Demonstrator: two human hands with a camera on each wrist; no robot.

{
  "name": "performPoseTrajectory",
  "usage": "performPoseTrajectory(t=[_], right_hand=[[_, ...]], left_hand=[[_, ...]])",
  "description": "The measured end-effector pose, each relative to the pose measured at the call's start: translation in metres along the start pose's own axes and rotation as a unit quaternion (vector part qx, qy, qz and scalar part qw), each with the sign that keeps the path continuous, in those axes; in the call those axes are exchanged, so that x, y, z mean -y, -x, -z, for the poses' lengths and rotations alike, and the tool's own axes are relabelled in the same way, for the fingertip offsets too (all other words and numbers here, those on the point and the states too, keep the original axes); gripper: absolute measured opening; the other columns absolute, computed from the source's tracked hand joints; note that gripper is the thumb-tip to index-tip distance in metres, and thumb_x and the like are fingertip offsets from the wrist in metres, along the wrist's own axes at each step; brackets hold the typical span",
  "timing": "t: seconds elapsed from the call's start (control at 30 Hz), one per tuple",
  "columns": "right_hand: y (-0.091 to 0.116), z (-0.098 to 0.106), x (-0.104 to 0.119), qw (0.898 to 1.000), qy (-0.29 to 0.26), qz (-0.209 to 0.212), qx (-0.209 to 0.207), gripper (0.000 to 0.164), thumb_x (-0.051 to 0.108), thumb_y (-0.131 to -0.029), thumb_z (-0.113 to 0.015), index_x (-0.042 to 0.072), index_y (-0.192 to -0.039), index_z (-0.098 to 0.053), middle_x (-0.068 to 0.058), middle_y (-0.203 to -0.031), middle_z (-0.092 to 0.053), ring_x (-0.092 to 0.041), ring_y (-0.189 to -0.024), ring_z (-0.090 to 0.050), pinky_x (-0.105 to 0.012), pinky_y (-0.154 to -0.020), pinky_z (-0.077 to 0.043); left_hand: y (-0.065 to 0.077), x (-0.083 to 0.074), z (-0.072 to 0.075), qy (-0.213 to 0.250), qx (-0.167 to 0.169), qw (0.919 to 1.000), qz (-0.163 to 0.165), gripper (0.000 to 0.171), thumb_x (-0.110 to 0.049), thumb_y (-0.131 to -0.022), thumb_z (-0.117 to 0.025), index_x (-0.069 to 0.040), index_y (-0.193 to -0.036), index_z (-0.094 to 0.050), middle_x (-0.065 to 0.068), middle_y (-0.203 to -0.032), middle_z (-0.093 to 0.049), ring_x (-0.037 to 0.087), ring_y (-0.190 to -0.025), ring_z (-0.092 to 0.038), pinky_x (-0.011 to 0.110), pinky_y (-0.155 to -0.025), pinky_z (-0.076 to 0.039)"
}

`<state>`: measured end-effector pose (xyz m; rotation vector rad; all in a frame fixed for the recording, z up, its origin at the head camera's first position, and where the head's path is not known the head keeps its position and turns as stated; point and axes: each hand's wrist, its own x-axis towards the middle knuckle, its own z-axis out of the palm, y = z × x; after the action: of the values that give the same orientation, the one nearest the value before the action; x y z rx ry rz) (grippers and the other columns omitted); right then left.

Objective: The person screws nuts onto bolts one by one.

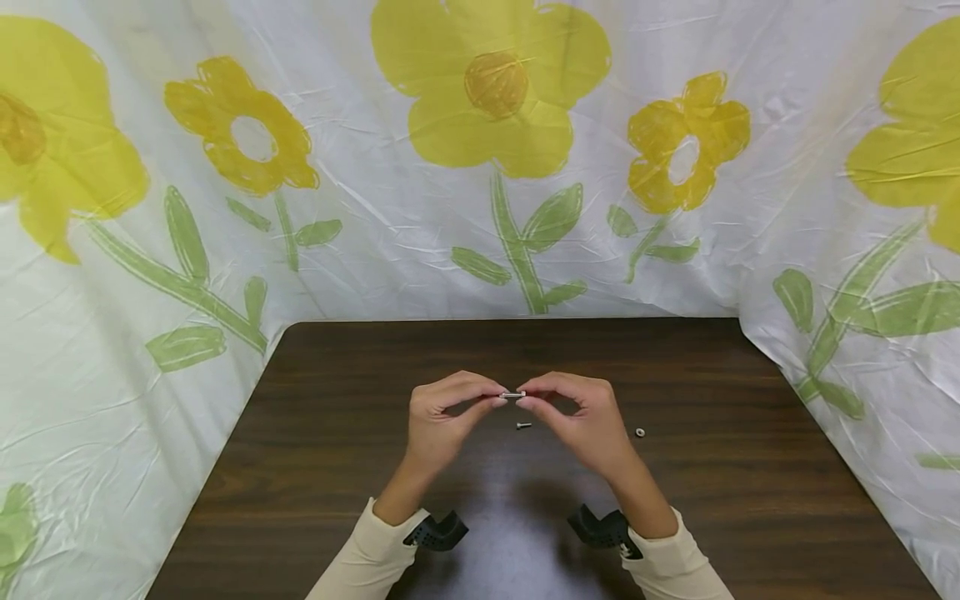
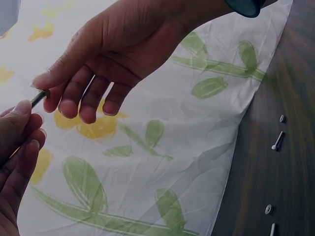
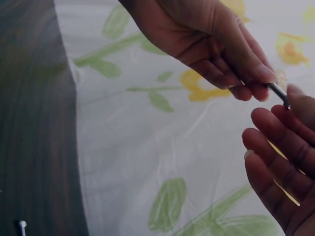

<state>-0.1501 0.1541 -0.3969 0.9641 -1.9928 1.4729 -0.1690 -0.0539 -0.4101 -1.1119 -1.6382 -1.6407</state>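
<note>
Above the middle of the table, both hands hold one small metal bolt lying crosswise between their fingertips. My left hand pinches its left end between thumb and forefinger. My right hand pinches the right end, where a wider round piece shows. From the left wrist, the bolt appears as a thin shank, with that wider piece at the right hand's thumb and forefinger. In the right wrist view, the left hand grips the far end of the bolt; fingertips cover both ends.
A loose bolt lies on the dark wooden table just below the hands. Right of the right wrist is a nut. The left wrist view shows another nut and bolt. A flowered curtain surrounds the table.
</note>
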Motion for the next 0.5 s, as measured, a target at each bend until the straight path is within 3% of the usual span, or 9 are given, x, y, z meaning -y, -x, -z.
performPoseTrajectory(t=[0.17,0.5], right_hand=[[0.0005,-0.0021,0.0004,1.0,-0.007,-0.017,0.004,0.017,-0.004,-0.088,-0.075,0.012,-0.087,-0.076,0.0,-0.079,-0.073,-0.011,-0.071,-0.068,-0.025,-0.065,-0.057],[0.0013,-0.0092,0.0051,0.999,0.014,-0.044,-0.02,0.034,-0.016,-0.087,-0.065,0.008,-0.064,-0.066,-0.004,-0.059,-0.064,-0.007,-0.054,-0.055,-0.02,-0.051,-0.044]], left_hand=[[0.0008,-0.0004,-0.002,0.004,0.003,1.0,-0.005,0.028,0.019,-0.071,-0.081,0.001,-0.092,-0.078,0.013,-0.086,-0.075,0.023,-0.079,-0.071,0.031,-0.073,-0.059],[0.0031,0.0,-0.0054,0.008,0.003,0.9999,-0.011,0.029,0.021,-0.07,-0.081,0.002,-0.091,-0.077,0.013,-0.085,-0.074,0.024,-0.078,-0.071,0.031,-0.073,-0.059]])
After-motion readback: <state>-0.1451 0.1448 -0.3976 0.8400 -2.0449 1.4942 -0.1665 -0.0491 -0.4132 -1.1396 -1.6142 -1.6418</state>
